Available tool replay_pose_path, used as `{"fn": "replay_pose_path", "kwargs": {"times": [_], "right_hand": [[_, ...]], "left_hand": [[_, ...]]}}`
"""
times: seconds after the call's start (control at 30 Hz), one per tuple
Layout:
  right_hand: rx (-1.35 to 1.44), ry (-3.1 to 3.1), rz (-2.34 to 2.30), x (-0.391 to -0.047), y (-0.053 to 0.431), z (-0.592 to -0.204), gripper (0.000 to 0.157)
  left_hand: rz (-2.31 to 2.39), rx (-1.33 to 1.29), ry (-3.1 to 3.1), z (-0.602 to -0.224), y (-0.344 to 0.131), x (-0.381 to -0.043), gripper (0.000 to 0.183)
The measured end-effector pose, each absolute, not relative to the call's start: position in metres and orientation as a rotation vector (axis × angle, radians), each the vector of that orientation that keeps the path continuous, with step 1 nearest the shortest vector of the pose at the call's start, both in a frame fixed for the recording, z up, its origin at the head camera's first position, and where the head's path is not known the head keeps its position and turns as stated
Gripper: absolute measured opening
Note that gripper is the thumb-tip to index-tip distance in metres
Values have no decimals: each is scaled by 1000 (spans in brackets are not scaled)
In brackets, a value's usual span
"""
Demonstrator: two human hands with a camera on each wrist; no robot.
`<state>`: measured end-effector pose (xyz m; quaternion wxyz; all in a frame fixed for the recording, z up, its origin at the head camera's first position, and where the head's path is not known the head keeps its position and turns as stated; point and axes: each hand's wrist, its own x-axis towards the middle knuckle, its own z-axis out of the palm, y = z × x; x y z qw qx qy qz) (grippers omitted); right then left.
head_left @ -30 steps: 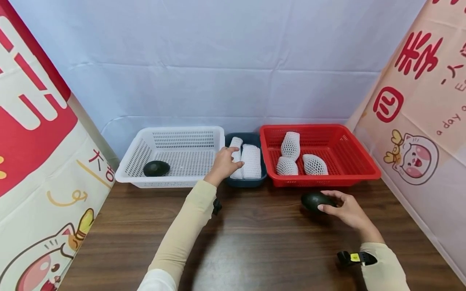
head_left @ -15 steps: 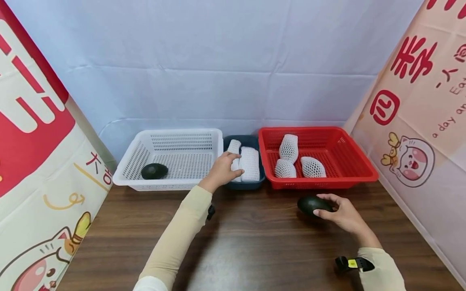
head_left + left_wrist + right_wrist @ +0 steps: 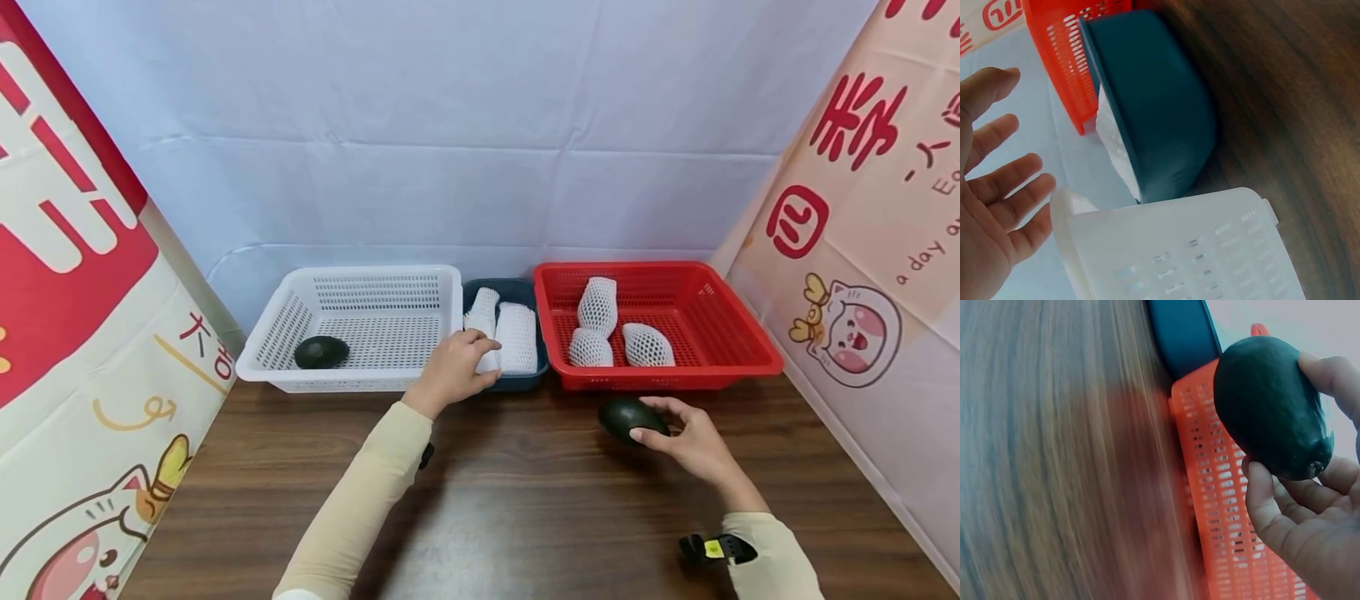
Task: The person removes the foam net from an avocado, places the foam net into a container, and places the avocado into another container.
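Observation:
My right hand holds a dark green avocado between thumb and fingers, above the table in front of the red basket. Its stem end shows in the right wrist view, where fingertips press on its side. My left hand is over the front left part of the dark blue bin, overlapping a white foam net sleeve in the head view. Its fingers are spread in the left wrist view, with nothing between them. A second foam net sleeve lies alongside.
On the left stands a white basket with one avocado in it. To the right, a red basket contains three rounded things in white foam nets. The wooden table extends in front.
My left hand has drawn back slightly toward the front and left over the blue bin. My right hand has shifted left with the avocado.

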<state>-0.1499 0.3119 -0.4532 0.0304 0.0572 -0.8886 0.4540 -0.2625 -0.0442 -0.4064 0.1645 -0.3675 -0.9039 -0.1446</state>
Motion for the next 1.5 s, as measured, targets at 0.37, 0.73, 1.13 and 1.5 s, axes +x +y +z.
{"fn": "replay_pose_path", "kwargs": {"times": [0.37, 0.73, 1.13, 1.5], "right_hand": [[224, -2705, 1388, -154, 290, -450, 48], [273, -2691, 1446, -158, 271, -447, 49], [327, -2641, 1559, -166, 254, -448, 50], [366, -2616, 1617, -176, 230, -441, 54]], "left_hand": [[-336, -981, -2561, -411, -56, -249, 35], [-410, -930, -2520, -418, -74, -240, 33], [-435, -838, -2560, -419, -93, -234, 33], [-464, -789, -2501, -421, -112, -229, 32]]}}
